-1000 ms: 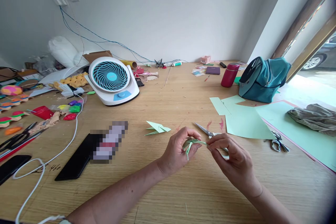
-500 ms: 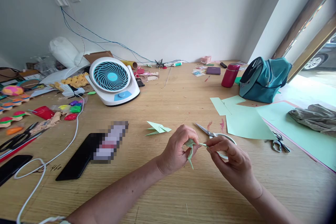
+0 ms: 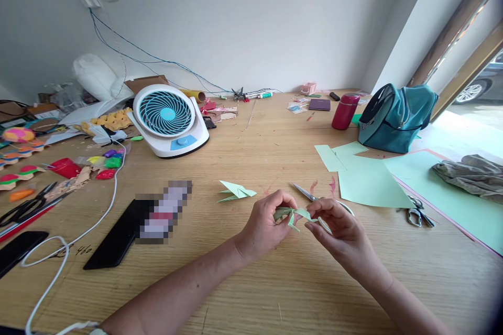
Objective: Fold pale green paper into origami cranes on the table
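Note:
Pinched between the fingers of my left hand [image 3: 267,222] is a small folded piece of pale green paper [image 3: 291,215] with narrow pointed strips. The thumb and fingertips of my right hand [image 3: 338,227] close on its right-hand tip. Both hands are raised a little over the wooden table, and my fingers hide part of the folds. Just behind my right hand lie white-handled scissors [image 3: 304,191], their handles partly covered by it. A second folded green paper shape [image 3: 237,191] rests on the table beyond my left hand.
Green paper sheets [image 3: 371,183] and small dark scissors [image 3: 419,215] lie to the right. Farther back stand a teal bag [image 3: 398,118] and a red flask [image 3: 346,111]. On the left are a white fan [image 3: 168,120], a black phone [image 3: 118,235] and a looping white cable [image 3: 115,188].
The folded paper has turned in my hands: its strip that hung down now sits higher and shorter. My right fingers have shifted slightly along the right-hand tip.

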A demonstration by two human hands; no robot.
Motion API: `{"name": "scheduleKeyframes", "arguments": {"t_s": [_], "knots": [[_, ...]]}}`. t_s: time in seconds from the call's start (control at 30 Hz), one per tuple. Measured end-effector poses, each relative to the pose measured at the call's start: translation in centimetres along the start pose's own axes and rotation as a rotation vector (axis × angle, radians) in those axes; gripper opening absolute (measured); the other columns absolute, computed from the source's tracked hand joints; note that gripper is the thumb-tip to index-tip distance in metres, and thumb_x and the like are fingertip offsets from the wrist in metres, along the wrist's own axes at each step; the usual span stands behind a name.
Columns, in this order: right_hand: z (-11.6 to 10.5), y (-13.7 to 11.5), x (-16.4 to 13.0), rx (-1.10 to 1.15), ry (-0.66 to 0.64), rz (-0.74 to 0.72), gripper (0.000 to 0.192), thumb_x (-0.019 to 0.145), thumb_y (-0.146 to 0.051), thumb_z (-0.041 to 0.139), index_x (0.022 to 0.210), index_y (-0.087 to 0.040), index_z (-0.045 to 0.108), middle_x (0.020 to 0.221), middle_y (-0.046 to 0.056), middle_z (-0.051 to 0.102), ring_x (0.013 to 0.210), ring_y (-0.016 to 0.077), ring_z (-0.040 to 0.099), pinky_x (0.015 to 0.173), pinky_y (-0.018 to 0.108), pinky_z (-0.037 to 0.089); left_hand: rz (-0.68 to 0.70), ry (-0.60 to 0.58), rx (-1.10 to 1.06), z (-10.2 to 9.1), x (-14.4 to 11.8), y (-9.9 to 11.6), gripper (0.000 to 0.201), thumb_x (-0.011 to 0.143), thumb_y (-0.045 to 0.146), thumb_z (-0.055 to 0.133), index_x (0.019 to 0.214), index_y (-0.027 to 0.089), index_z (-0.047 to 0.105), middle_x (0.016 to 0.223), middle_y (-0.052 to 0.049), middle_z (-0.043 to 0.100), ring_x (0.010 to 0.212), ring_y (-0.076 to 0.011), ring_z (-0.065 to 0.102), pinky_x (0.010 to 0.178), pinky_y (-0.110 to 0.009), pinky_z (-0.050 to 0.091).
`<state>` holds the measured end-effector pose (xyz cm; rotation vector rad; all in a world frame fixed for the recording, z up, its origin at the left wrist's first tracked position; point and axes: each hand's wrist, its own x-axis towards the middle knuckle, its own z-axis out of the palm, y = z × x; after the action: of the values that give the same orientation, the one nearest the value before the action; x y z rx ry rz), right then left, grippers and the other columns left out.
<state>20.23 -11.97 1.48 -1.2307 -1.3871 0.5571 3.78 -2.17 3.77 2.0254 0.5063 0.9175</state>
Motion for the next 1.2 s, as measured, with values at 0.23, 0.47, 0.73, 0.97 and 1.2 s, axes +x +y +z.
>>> {"name": "scheduleKeyframes", "arguments": {"t_s": [0.23, 0.47, 0.73, 0.97, 1.2], "knots": [[0.0, -0.7, 0.2, -0.177, 0.042, -0.002, 0.006, 0.095, -0.027, 0.059, 0.097, -0.025, 0.064, 0.091, 0.003, 0.067, 0.085, 0.0187, 0.063, 0.076, 0.031, 0.050, -0.148, -0.023, -0.053, 0.5, -0.1, 0.2, 0.004, 0.086, 0.019, 0.060, 0.085, 0.017, 0.057, 0.074, 0.001, 0.060, 0.069, -0.0109, 0.056, 0.063, -0.020, 0.043], [0.2, -0.9, 0.4, -0.325, 0.072, -0.076, 0.008, 0.093, -0.020, 0.059, 0.098, -0.024, 0.064, 0.085, 0.003, 0.067, 0.074, 0.0175, 0.061, 0.073, 0.032, 0.048, -0.195, -0.059, -0.091, 0.7, -0.2, -0.1, 0.001, 0.088, 0.018, 0.056, 0.088, 0.017, 0.056, 0.077, 0.000, 0.062, 0.070, -0.0120, 0.059, 0.065, -0.021, 0.044], [0.3, -0.8, 0.3, -0.345, 0.090, -0.142, 0.011, 0.092, -0.014, 0.056, 0.096, -0.025, 0.058, 0.084, 0.002, 0.063, 0.076, 0.0180, 0.060, 0.071, 0.032, 0.047, -0.005, 0.003, 0.054, 0.7, -0.4, 0.1, 0.006, 0.090, 0.020, 0.057, 0.096, 0.018, 0.059, 0.091, -0.004, 0.066, 0.082, -0.0151, 0.062, 0.077, -0.027, 0.049], [0.6, -1.2, 0.4, -0.357, 0.105, -0.217, 0.014, 0.091, -0.011, 0.058, 0.094, -0.025, 0.058, 0.082, 0.001, 0.062, 0.073, 0.0169, 0.058, 0.069, 0.031, 0.046, -0.008, 0.009, 0.013, 1.2, -0.6, -0.1, 0.009, 0.089, 0.019, 0.061, 0.097, 0.018, 0.059, 0.093, -0.004, 0.067, 0.084, -0.0143, 0.063, 0.077, -0.025, 0.049], [0.4, -1.3, 0.5, -0.350, 0.098, -0.240, 0.014, 0.092, -0.012, 0.056, 0.097, -0.025, 0.060, 0.082, 0.001, 0.063, 0.072, 0.0173, 0.059, 0.069, 0.032, 0.046, -0.078, -0.036, -0.183, 1.3, -0.6, 0.1, 0.010, 0.088, 0.022, 0.064, 0.094, 0.017, 0.059, 0.091, -0.005, 0.066, 0.085, -0.0151, 0.064, 0.078, -0.026, 0.052]]}}
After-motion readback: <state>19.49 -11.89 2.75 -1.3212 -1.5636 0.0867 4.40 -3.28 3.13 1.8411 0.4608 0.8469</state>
